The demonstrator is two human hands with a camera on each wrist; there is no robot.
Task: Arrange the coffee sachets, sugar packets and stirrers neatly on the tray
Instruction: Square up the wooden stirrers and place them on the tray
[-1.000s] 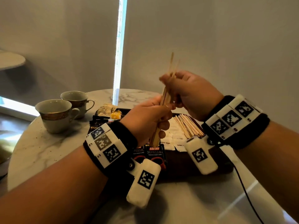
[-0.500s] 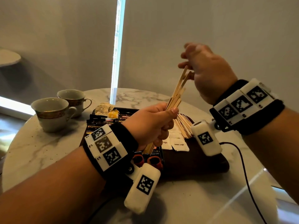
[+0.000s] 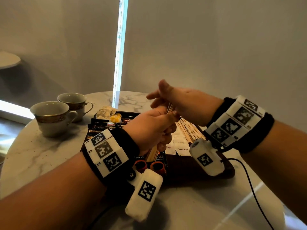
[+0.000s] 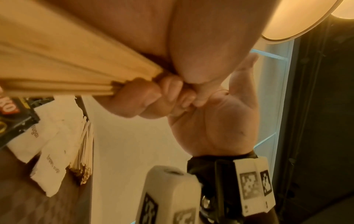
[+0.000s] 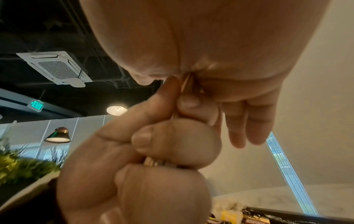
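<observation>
The bundle of stirrers (image 3: 169, 108) stands steeply in the middle of the head frame, its long axis running from the lower ends that poke out under the fist at centre, up and slightly right to the tips that show as a thin pale fan between the two hands. The left hand (image 3: 154, 128) wraps the bundle in a full fist round its lower and middle part; in the left wrist view the sticks (image 4: 57, 63) stream away to the upper left of the frame, flat faces stacked together. The right hand (image 3: 186, 105) is right on top of that fist, the nearer hand to the free tips, with thumb and forefinger closed on the upper ends while the remaining fingers (image 5: 247, 125) hang straight and loose; in the right wrist view a sliver of wood (image 5: 186, 82) shows in that pinch. So both grips hold the bundle, the left narrow round the shaft, the right narrow on the tips. Below and just right of the hands, at centre right of the head frame, a row of stirrers (image 3: 189, 131) already lies flat on the dark tray (image 3: 199, 170), next to the white sugar packets (image 3: 181, 147), with the black coffee sachets (image 3: 106, 125) at the tray's left. The held bundle's axis is near upright while the laid row lies flat, so I judge the coming move turns on tipping the bundle down to match that row. The tray rests on the marble worktop (image 3: 41, 151)
</observation>
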